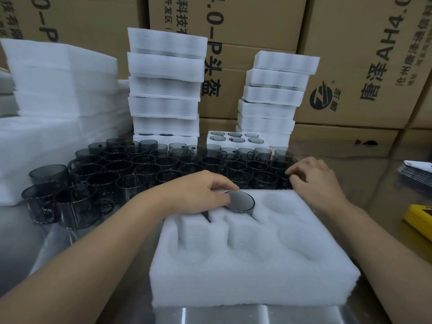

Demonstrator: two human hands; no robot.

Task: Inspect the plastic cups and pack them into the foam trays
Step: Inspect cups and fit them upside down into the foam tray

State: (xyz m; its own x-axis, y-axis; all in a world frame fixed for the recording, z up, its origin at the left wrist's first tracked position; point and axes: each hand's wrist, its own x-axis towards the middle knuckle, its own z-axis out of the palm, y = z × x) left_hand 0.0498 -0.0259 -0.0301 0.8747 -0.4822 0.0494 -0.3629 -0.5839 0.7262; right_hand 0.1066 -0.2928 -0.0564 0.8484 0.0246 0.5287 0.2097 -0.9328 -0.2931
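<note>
In the tray [254,284], one cup [240,201] was half seated.
Left hand [201,190] gripped it; right hand [315,181] met loose cups [163,167] beyond, grip unclear; other pockets were empty.

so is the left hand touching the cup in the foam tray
Touching. The head view shows the left hand pinching the rim of the dark cup seated in the foam tray.

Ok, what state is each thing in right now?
front foam tray: one cup in, other visible pockets empty
cup in tray: seated base-up, far row
left hand: pinching that cup
right hand: fingers curled among loose cups, grip unclear
loose cups: unpacked, behind the tray
rear tray: full, six cups
</note>
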